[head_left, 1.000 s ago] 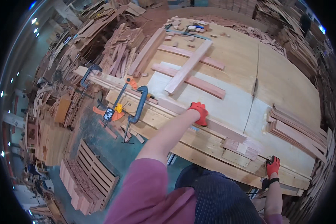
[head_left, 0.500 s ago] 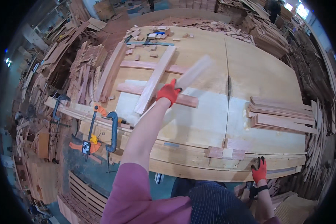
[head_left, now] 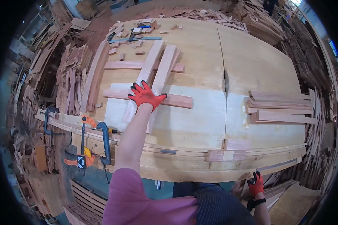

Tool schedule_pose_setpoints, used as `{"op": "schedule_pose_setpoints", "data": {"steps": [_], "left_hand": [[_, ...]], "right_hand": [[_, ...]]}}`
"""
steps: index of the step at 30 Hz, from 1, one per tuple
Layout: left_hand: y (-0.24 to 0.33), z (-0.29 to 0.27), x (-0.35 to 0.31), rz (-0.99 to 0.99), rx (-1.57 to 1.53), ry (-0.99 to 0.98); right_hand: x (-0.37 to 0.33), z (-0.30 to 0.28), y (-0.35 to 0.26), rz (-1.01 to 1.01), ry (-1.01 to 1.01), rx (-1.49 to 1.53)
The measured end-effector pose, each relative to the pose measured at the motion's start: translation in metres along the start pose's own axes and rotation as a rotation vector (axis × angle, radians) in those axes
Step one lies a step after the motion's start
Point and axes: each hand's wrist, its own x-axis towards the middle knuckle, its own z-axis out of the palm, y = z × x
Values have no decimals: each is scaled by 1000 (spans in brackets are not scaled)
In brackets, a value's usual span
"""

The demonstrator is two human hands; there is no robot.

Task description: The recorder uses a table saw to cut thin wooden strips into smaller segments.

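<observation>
My left hand (head_left: 145,96), in a red glove with black fingertips, lies with fingers spread over two long planks. The left plank (head_left: 153,55) and the right plank (head_left: 165,69) lie side by side with a narrow gap. Both rest across two crosswise wooden strips, a far strip (head_left: 120,65) and a near strip (head_left: 180,101). By the workbench's front edge is my right hand (head_left: 256,185), gloved alike, its thumb and fingers apart. I see nothing in it.
Blue and orange clamps (head_left: 106,142) grip the bench's front left. Small wood blocks (head_left: 140,52) lie scattered at the far left. Planks are stacked on the right (head_left: 281,108). A T-shaped group of wood pieces (head_left: 216,155) sits near the front edge. Piled lumber surrounds the bench.
My left hand has set the swinging plank down to the right of the other plank and spread its fingers over both. My right hand has dropped slightly lower by the bench edge.
</observation>
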Motion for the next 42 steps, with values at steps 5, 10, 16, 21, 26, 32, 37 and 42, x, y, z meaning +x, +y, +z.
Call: {"op": "schedule_pose_setpoints", "data": {"steps": [5, 10, 16, 21, 26, 32, 37, 42], "left_hand": [[-11, -7, 32, -38, 86, 1], [-13, 3, 40, -12, -15, 35], [-16, 3, 42, -9, -71, -12], [-38, -2, 27, 112, -137, 219], [-101, 17, -13, 360, -346, 596], [-152, 25, -117, 314, -542, 527], [-193, 19, -175, 124, -617, 477], [-239, 42, -228, -91, -686, 444]], "right_hand": [[15, -24, -24, -72, -14, 36], [6, -41, -38, -62, 59, 56], [40, -46, -85, -174, 18, 66], [131, -34, -133, -420, 149, -83], [193, -27, -146, -318, -161, -275], [209, -78, -180, -351, -417, -614], [206, -90, -171, -429, -356, -553], [177, -159, -116, -445, -507, -136]]}}
